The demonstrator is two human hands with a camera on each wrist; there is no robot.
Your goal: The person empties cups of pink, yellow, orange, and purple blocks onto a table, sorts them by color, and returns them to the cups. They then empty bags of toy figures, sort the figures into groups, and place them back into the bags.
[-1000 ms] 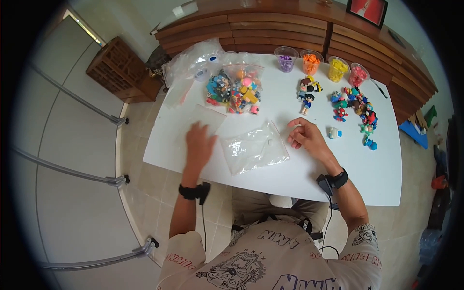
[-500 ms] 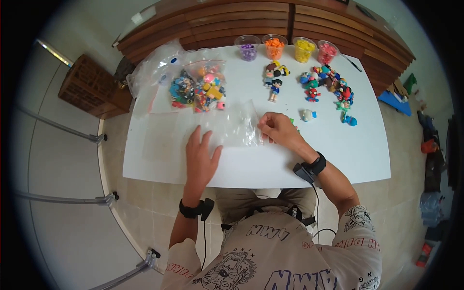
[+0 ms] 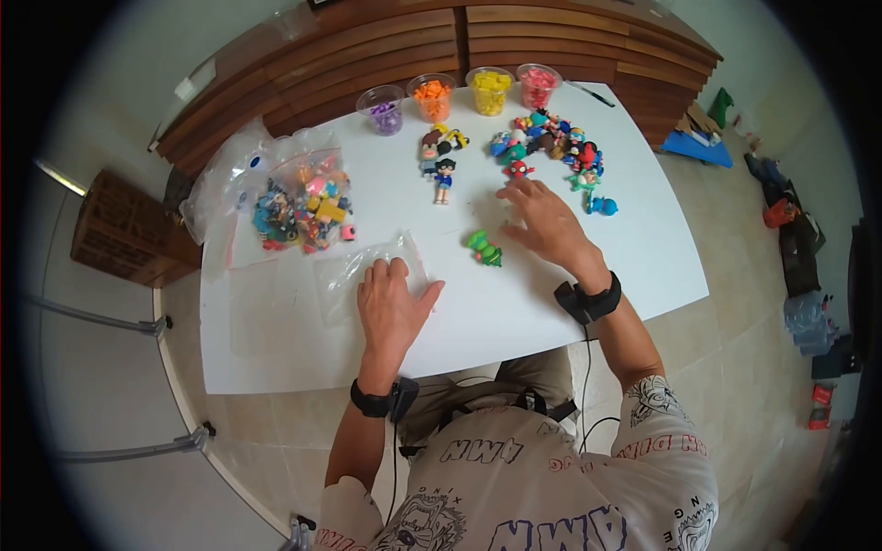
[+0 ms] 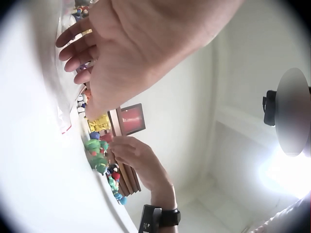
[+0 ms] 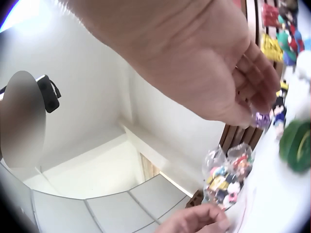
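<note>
My left hand rests over a clear zip bag that lies flat, its fingers loosely bent across the plastic. To the right, my right hand reaches over the table with relaxed fingers and holds nothing. Its fingertips overlap the near side of a red figure in the head view. A green toy figure lies between the two hands. The right wrist view shows a white figure beyond the green one; my right hand covers it in the head view.
Two filled bags of toys sit at the left beside crumpled plastic. Cups of purple, orange, yellow and pink pieces line the back. Several figures cluster at the right, with a few dolls nearer the middle.
The clear bag has slid left, and the green figure now shows fully. My right hand has let go of the bag's edge and moved toward the figures. The head view has turned right.
</note>
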